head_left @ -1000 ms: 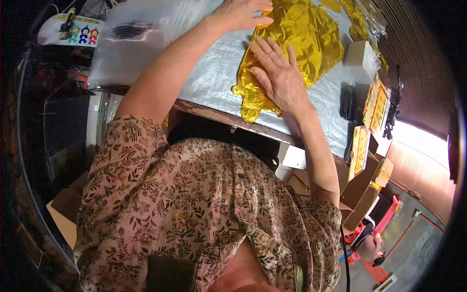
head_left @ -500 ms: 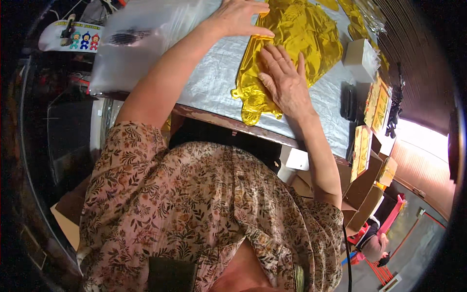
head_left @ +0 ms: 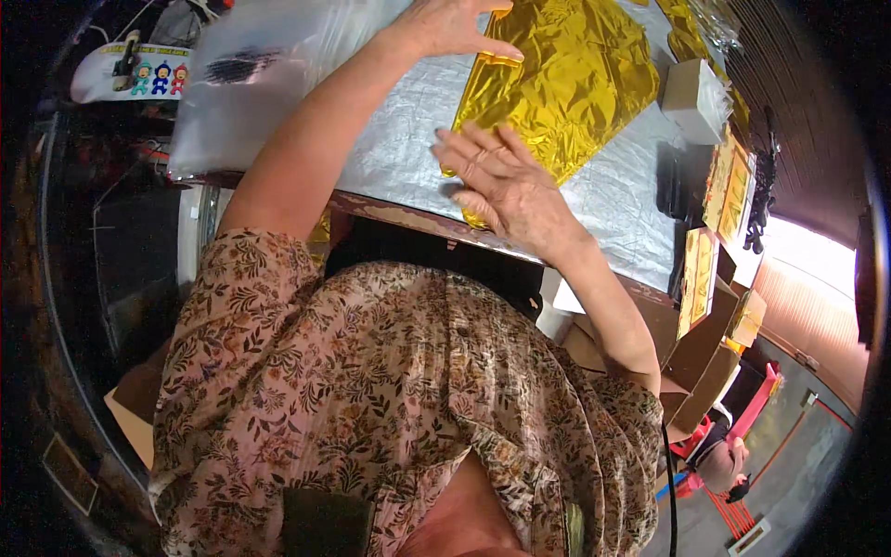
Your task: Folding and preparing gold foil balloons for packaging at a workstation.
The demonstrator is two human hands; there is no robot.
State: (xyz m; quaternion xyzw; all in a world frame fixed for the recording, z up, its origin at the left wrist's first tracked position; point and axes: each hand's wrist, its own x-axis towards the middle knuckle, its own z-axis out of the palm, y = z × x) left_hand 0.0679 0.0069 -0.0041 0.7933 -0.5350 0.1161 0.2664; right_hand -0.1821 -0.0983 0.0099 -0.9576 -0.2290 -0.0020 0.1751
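A flat, crumpled gold foil balloon (head_left: 571,79) lies on the silvery table cover (head_left: 394,153). At its upper left edge is my left hand (head_left: 450,26), thumb and fingers apart, the tips touching the foil. My right hand (head_left: 515,190) is spread with fingers stretched out over the balloon's near end, which it mostly hides. Whether that palm presses on the foil or hovers just above it, I cannot tell.
Clear plastic bags (head_left: 269,84) lie at the table's left. On the right stand a white box (head_left: 691,97) and a dark object (head_left: 670,181), with open cardboard boxes (head_left: 705,362) below. Another person (head_left: 719,464) is at the lower right.
My right hand has moved left and nearer, off the middle of the foil and over its near end. My left hand has shifted slightly up and left.
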